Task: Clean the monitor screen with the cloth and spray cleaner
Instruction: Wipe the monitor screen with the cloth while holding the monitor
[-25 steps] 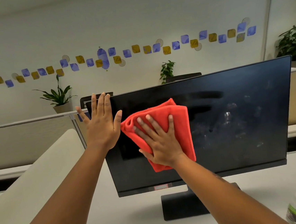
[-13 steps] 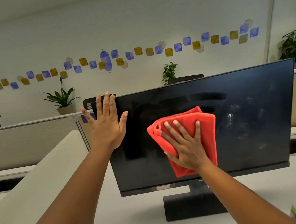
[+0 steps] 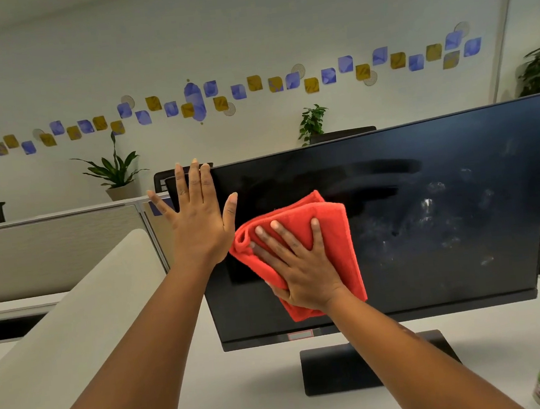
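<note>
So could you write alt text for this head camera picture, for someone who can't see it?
A person's right hand presses a folded red cloth flat against a dark monitor screen, while the left hand rests flat on its upper left corner. Whitish smudges remain on the screen's right half.

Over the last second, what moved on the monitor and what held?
The right hand, flat on the red cloth, swept it right across the monitor, then back left near the left hand. No new grip or release. The left hand stays braced at the upper left corner; smudges on the right side remain.
</note>
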Motion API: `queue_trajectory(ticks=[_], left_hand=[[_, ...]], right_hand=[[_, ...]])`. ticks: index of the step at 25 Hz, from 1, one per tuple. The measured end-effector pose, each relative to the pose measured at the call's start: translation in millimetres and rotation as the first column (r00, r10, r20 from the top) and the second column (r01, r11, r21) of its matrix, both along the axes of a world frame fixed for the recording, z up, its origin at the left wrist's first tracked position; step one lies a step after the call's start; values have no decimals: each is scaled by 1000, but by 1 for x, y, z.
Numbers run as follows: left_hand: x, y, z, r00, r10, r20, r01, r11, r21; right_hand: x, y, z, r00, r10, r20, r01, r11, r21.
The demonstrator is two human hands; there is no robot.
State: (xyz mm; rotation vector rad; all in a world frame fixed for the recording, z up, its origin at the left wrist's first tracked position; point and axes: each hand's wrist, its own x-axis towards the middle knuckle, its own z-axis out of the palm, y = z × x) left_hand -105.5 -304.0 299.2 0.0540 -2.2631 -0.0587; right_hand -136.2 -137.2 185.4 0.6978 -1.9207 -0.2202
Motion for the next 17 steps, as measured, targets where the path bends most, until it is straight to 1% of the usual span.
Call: queue_trajectory(ticks=[3,5,8,12,14,16,17], left_hand=[[4,-1,1,1000,23,16,-23,999,-26],[5,-2,2,999,39,31,-37,998,-51],[6,0,5,997,54,53,-51,997,-62],[8,0,6,996,40,80,-35,998,-61],[10,2,10,997,33,70,-29,998,-52],[12,11,16,999,3,43,-1,999,-44],[13,19,19,999,-31,37,33,998,-47]], right_hand=[[4,13,-29,1000,2,-1,-2,992,124],[5,29,-41,1000,-11,-5,11,985,175],[6,60,-42,999,-42,-11,43,985,166],[10,108,-30,997,-83,10,83,996,-20],[17,123,-18,999,-49,-4,48,991,-128],[23,127,1,999,2,-34,-12,955,-297],[25,126,15,999,8,-49,-27,911,-411]])
